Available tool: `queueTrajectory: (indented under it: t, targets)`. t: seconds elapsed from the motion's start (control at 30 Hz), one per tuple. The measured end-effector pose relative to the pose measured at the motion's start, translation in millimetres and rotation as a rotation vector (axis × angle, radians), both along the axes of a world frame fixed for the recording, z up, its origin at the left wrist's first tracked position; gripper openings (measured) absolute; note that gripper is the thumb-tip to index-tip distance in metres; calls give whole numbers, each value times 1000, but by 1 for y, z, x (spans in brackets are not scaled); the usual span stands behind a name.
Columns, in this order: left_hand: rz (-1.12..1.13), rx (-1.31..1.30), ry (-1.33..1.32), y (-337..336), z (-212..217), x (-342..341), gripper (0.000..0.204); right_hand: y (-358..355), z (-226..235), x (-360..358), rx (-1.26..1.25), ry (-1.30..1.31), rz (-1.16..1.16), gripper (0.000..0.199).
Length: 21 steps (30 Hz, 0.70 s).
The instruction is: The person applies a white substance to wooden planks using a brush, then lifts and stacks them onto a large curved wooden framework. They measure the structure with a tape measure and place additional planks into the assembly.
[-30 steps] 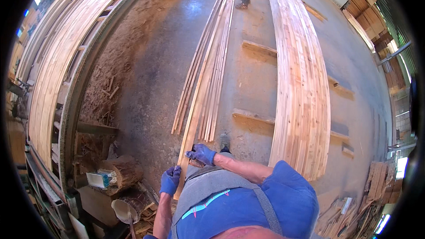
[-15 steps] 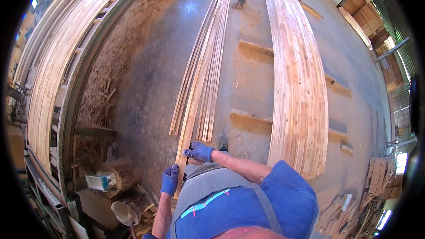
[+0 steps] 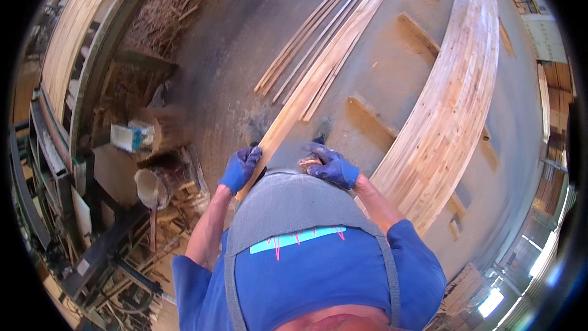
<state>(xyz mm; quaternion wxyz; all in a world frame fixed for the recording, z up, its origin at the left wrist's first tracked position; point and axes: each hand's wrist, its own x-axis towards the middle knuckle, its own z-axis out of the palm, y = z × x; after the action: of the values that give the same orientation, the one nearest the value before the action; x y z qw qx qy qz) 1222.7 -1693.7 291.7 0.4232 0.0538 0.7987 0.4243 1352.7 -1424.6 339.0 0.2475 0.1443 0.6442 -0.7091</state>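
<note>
We clamped the long board (image 3: 285, 126) in our left grip (image 3: 241, 168), a brownish piece (image 3: 307, 162) in our right grip (image 3: 334, 168); one-handed support risked twisting.

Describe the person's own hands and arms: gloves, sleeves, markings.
Left hand and right hand: matching gloves, dark purplish-blue in front, brighter blue toward the wrist. Forearms bare, no cables seen. Short, plain blue sleeves. No glove markings can be made out.
</note>
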Motion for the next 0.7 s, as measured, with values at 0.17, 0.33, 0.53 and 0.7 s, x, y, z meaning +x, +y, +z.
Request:
queueTrajectory:
  t: [0.17, 0.33, 0.53, 0.7]
  targets:
    - [-43, 25, -23, 2, 5, -5, 41, 6, -10, 2, -18, -126, 49, 46]
    - [7, 75, -145, 8, 17, -12, 39, -2, -1, -12, 263, 62, 81, 37]
    - [-41, 76, -104, 3, 7, -12, 37, -32, 28, -86, 789, 568, 98, 38]
    - [-122, 90, -20, -5, -10, -9, 35, -48, 13, -104, 964, 589, 193, 35]
